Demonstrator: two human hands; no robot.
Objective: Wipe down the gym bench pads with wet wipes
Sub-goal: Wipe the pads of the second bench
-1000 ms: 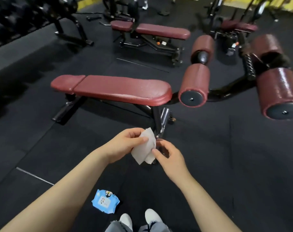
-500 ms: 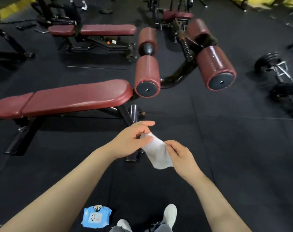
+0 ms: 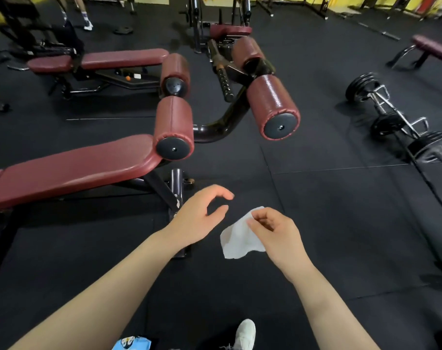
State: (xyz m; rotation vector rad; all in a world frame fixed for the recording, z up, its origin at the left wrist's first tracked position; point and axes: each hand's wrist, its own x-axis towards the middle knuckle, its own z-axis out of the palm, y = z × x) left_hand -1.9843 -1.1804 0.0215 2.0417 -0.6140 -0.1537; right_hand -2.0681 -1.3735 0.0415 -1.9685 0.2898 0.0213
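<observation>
Rubber floor [image 3: 341,223], maroon bench pad [image 3: 70,170], perhaps damp

Hands: two, left hand [image 3: 197,218] and right hand [image 3: 278,236]. Wet wipe [image 3: 240,238]: one. Wipe packet [image 3: 132,344]: one. Roller pads: four visible, e.g. [image 3: 273,104]. Padded benches: at least four, nearest [image 3: 70,170]. Loaded barbell [image 3: 396,122]: one.
</observation>
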